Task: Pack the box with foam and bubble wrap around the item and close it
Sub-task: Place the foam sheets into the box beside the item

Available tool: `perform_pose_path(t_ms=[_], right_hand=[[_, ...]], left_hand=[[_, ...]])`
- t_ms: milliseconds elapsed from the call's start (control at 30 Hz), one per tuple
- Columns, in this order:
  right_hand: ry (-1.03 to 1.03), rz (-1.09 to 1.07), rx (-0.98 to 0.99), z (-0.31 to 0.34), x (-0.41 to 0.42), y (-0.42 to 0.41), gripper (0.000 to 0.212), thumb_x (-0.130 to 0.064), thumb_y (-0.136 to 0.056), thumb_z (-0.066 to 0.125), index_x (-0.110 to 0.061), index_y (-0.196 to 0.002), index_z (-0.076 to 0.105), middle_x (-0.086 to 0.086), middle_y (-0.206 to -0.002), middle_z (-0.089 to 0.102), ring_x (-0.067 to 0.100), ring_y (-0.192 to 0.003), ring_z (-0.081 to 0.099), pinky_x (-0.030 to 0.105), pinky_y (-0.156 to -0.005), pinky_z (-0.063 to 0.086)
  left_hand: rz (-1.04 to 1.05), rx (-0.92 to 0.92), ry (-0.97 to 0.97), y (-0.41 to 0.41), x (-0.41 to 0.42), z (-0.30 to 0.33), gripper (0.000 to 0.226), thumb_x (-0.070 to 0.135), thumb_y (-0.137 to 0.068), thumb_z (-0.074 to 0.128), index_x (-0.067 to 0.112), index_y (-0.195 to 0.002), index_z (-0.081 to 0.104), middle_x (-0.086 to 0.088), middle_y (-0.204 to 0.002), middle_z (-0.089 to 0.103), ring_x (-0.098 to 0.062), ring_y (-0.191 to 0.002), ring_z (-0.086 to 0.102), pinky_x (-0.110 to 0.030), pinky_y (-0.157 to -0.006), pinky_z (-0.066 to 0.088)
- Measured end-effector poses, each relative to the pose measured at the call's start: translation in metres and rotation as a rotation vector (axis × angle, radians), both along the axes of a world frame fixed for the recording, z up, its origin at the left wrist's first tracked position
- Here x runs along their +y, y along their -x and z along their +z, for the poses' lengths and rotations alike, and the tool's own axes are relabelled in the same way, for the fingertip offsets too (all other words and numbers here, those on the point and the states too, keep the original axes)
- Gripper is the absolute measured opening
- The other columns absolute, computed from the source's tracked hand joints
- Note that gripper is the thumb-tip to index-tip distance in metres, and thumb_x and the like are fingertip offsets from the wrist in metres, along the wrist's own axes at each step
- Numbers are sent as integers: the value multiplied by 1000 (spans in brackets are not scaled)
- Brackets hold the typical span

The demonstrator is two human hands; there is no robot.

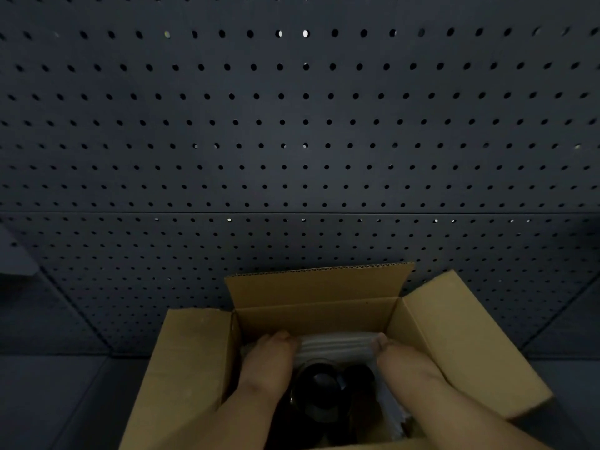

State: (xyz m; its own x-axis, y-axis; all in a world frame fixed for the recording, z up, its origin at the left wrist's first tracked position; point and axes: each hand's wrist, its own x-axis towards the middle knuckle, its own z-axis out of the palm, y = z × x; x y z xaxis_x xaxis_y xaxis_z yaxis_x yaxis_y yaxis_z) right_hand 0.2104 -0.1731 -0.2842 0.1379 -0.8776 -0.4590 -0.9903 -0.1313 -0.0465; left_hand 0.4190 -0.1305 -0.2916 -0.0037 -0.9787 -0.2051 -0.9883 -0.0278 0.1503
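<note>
An open cardboard box (pixel 318 313) stands at the bottom centre, its flaps spread to the left, back and right. Inside lies a dark round item (pixel 319 389) with a second black rounded part to its right. White ribbed foam (pixel 337 347) sits against the box's far inner wall, and more white padding (pixel 394 414) shows at the right side. My left hand (pixel 269 362) and my right hand (pixel 406 362) are both inside the box, fingertips on the two ends of the foam. The fingers point away from me; their undersides are hidden.
A dark perforated panel (pixel 298 125) fills the wall behind the box. The box rests on a dark surface (pixel 48 401). A dark shelf-like edge (pixel 16 254) juts in at the far left.
</note>
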Motion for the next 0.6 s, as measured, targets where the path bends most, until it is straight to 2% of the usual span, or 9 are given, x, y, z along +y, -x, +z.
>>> perform_pose_path(t_ms=[167,267,367,533,600], right_hand=[[8,-25,-43,-13,-1,3,52,-2,-100,21,-3,-151,11,11,-157,24,25,-140,35,34,-114,32],[25,-28,-59,-19,1,3,55,2,-99,16,-2,-152,2,11,-160,15,23,-144,27,32,-117,26],[1,-21,-59,-19,-1,1,56,5,-98,14,-1,-152,0,10,-161,5,23,-148,16,33,-120,19],[-39,-2,-73,-20,-5,3,52,-3,-102,19,-1,-152,4,9,-162,3,22,-149,9,30,-119,11],[-18,13,-61,-20,-2,3,54,4,-100,13,0,-151,-3,9,-162,0,22,-149,6,29,-119,9]], left_hand=[[-16,-9,-19,1,-1,4,52,1,-95,36,26,-141,42,-2,-139,44,-25,-126,43,-34,-97,38],[-17,-4,-17,2,-1,7,49,4,-96,36,27,-139,45,-3,-137,46,-25,-125,44,-32,-96,38],[-13,-9,-23,3,-1,8,52,2,-95,36,26,-140,44,-4,-137,46,-26,-125,44,-33,-97,38],[-15,-13,-20,3,-2,7,53,-1,-94,36,25,-139,44,-4,-136,45,-26,-125,43,-33,-97,38],[-11,-8,-14,2,-3,5,51,-2,-94,36,23,-137,46,-4,-135,46,-26,-123,45,-32,-96,39]])
